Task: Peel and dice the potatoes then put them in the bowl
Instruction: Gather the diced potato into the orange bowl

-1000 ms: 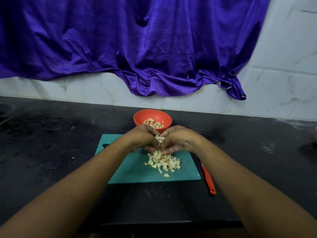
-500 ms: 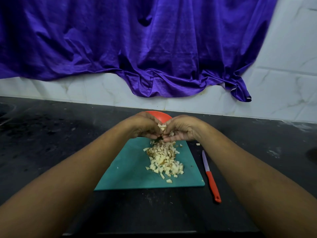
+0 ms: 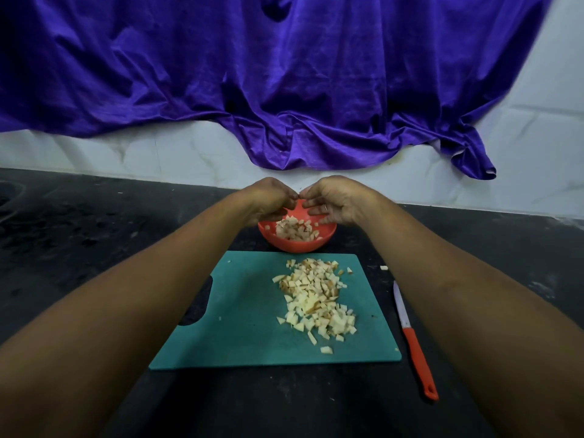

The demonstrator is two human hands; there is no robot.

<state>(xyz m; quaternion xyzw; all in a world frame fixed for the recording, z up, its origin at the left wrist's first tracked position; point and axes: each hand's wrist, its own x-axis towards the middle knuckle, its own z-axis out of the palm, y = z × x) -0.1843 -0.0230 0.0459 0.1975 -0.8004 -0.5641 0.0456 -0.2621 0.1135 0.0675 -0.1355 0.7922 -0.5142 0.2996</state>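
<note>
Head cam: both hands are over the bowl (image 3: 297, 246), which sits just past the far edge of the board (image 3: 246, 327). Left hand (image 3: 268, 200) & right hand (image 3: 339, 200) are side by side, fingertips nearly meeting, fingers bent down, palms cupped toward the bowl. Can't tell if any dice are inside either cup, undersides hidden. Bowl holds a heap of potato dice (image 3: 294, 232). A few bits under the right hand look mid-drop, so prob. a release in progress (my read).

Bigger share of the potato is the pile (image 3: 316, 298) on the board, centre-right, trailing toward the near edge. One stray cube (image 3: 383, 268) is on the worktop (image 3: 94, 248), just off the board's far right corner. Knife (image 3: 414, 339) lies on the worktop right of the board, blade pointing away, untouched.

Progress est: peel + dice look done, transfer partway, most of the pile not yet moved.

Handling (judgement): dice are small, light, stiff, likely damp w/ starch, so they cling to skin and slide off each other. Pinching singles = slow. Better to scoop w/ both hands from opposite sides of the pile, cup under, lift low, short hop to the bowl. Alt: tilt the board over the rim & push off w/ the knife spine.

Risks: cubes leak out the sides of the cup or bounce off the rim onto the worktop. Bowl looks like light plastic and may skid if bumped.
</note>
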